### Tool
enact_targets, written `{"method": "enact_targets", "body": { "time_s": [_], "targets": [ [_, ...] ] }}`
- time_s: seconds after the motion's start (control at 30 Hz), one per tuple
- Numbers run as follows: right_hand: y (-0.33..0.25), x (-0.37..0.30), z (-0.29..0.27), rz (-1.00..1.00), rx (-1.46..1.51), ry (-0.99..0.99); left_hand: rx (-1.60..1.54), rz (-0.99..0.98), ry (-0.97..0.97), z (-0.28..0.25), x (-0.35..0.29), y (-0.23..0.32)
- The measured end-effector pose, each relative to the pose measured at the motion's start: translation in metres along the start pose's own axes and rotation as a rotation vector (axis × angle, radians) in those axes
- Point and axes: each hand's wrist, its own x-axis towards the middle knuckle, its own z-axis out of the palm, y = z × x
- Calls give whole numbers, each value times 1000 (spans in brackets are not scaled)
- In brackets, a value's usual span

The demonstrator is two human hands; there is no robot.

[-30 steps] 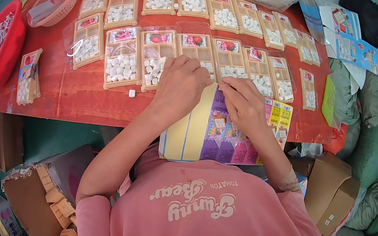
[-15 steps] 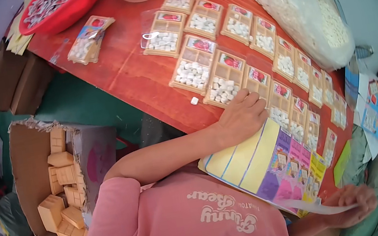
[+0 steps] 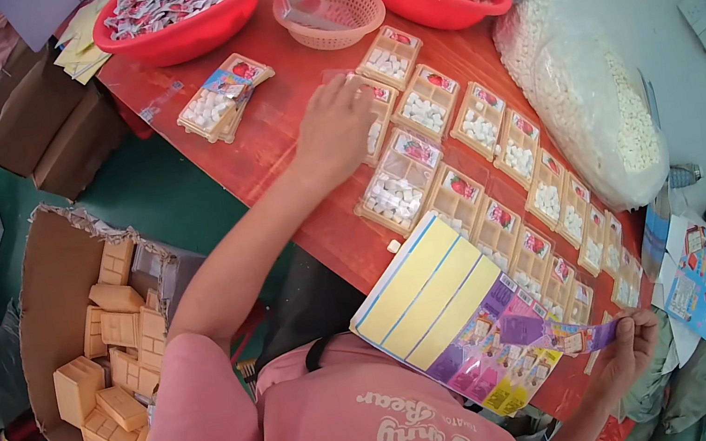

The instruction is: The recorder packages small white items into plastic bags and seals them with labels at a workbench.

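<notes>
My left hand (image 3: 338, 124) lies over the top left corner of a plastic tray (image 3: 377, 133) with white pieces in it. Its fingers are bent together at the tray's upper edge; what they grip, if anything, is hidden. My right hand (image 3: 629, 351), low on the right, pinches the end of a purple printed label strip (image 3: 572, 336). That strip stretches across a stack of printed sheets (image 3: 441, 290), yellow on one part and purple, pink and yellow on the other. The stack overlaps the near trays and my lap. Beside it lies one loose white piece (image 3: 394, 246).
Rows of filled trays (image 3: 479, 118) cross the red table (image 3: 211, 165). Behind stand a red basin (image 3: 192, 31) of small packets, a pink basket (image 3: 338, 29) and another red basin (image 3: 428, 4). A clear bag (image 3: 580, 86) of white pieces leans right. A carton (image 3: 44, 341) of trays sits left.
My left hand has moved up and away from the near trays to the far left tray. My right hand has risen with the strip, now stretched over the sheets. The sheet stack has shifted left.
</notes>
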Motion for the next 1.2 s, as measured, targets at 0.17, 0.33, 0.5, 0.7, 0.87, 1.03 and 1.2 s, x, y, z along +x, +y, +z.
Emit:
{"method": "enact_targets", "body": {
  "time_s": [0.17, 0.33, 0.5, 0.7, 0.87, 1.03, 1.2],
  "targets": [
    [0, 13, 31, 7, 84, -148, 62, -276, -161, 10, 4, -13],
    [-6, 18, 58, -26, 109, -199, -13, -215, -388, 12, 3, 3],
    [-5, 22, 70, -35, 129, -227, -4, -178, -324, 19, -9, 1],
    [-12, 38, 110, 7, 241, -378, 135, -286, -308, -36, -33, 11],
    [-19, 43, 174, 154, 384, -643, 206, -390, -301, -82, -73, 37],
    [-4, 45, 234, 302, 489, -783, 179, -310, -77, -96, -90, 34],
    [33, 38, 277, 441, 530, -721, -935, -844, 52, -120, -102, 11]
  ]
}}
